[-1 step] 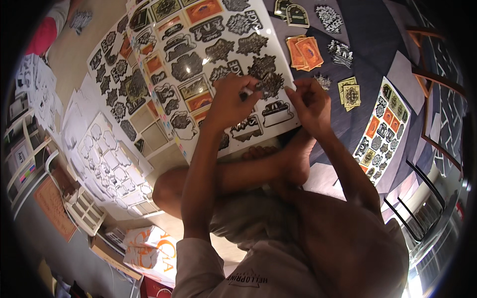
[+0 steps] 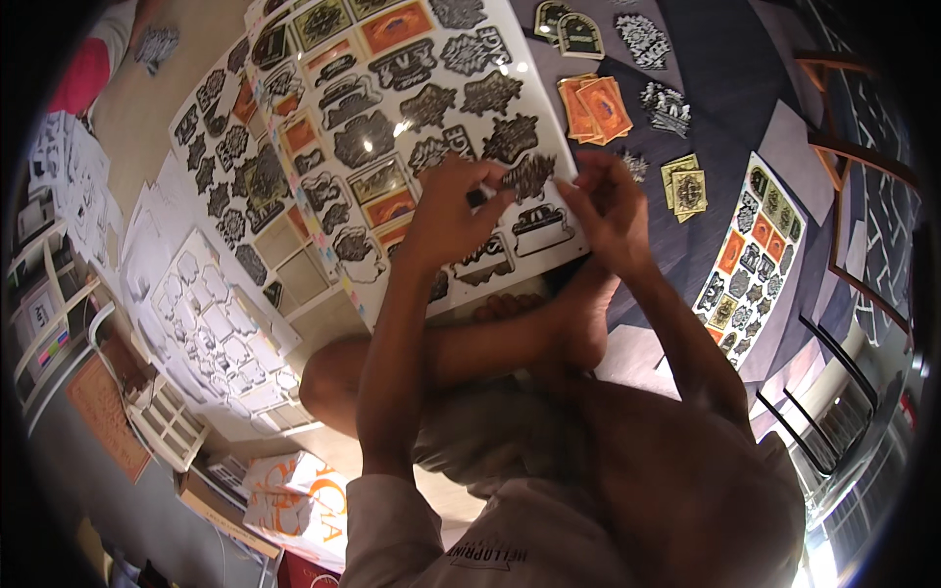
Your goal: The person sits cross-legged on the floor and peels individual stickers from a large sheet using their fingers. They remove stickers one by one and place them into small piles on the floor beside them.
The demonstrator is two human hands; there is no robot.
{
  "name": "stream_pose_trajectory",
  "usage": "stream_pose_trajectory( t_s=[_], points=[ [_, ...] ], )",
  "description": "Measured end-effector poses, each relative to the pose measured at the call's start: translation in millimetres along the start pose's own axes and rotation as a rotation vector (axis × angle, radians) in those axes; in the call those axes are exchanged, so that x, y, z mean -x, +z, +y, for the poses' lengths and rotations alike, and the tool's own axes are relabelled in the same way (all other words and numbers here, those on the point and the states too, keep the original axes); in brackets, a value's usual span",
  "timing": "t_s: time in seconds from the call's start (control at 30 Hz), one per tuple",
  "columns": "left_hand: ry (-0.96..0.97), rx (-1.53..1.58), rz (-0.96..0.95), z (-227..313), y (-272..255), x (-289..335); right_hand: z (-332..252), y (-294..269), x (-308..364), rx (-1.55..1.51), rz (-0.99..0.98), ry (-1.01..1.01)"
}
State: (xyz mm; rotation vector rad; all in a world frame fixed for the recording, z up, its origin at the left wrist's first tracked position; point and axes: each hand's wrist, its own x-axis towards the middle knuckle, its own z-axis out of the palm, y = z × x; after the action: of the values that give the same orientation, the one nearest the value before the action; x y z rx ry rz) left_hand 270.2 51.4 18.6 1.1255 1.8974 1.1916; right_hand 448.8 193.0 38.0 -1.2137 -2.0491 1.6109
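Note:
A large white sheet of die-cut stickers (image 2: 534,103) lies in front of me, with black, gold and orange designs. Over its near right part, a dark jagged-edged sticker (image 2: 529,178) is pinched at its left edge by my left hand (image 2: 453,211). My right hand (image 2: 616,211) hovers just beyond the sticker's right side, at the sheet's edge; its thumb and forefinger are a little apart, with nothing visible between them. Below the sticker, a black-and-white sticker (image 2: 542,227) sits in the sheet's corner.
Right of the sheet lie orange card-like stickers (image 2: 600,108), gold ones (image 2: 688,188) and black-and-white ones (image 2: 667,106). A narrower sticker sheet (image 2: 753,257) lies farther right. Peeled white backing sheets (image 2: 211,328) spread at left. Wooden chair legs (image 2: 833,162) stand at right, a printed bag (image 2: 294,505) at lower left.
The jagged sticker has shifted slightly down and left with my left hand. My right thumb and forefinger have parted a little from a closer pinch.

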Motion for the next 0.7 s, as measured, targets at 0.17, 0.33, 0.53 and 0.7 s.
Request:
stream_pose_trajectory(
  t_s=[0.17,0.33,0.53,0.7],
  points=[
    [0.046,-0.025,-0.064,22,4,14,2,-10,5,-0.184,-0.213,0.065],
    [-0.028,0.127,-0.059,26,4,16,16,-36,-5,-0.320,-0.123,0.110],
    [-0.091,0.172,0.113,24,-2,41,47,-103,-25,-0.540,0.058,0.225],
    [-0.107,0.176,0.167,16,-1,53,75,-106,-25,-0.595,0.118,0.390]
  ],
)
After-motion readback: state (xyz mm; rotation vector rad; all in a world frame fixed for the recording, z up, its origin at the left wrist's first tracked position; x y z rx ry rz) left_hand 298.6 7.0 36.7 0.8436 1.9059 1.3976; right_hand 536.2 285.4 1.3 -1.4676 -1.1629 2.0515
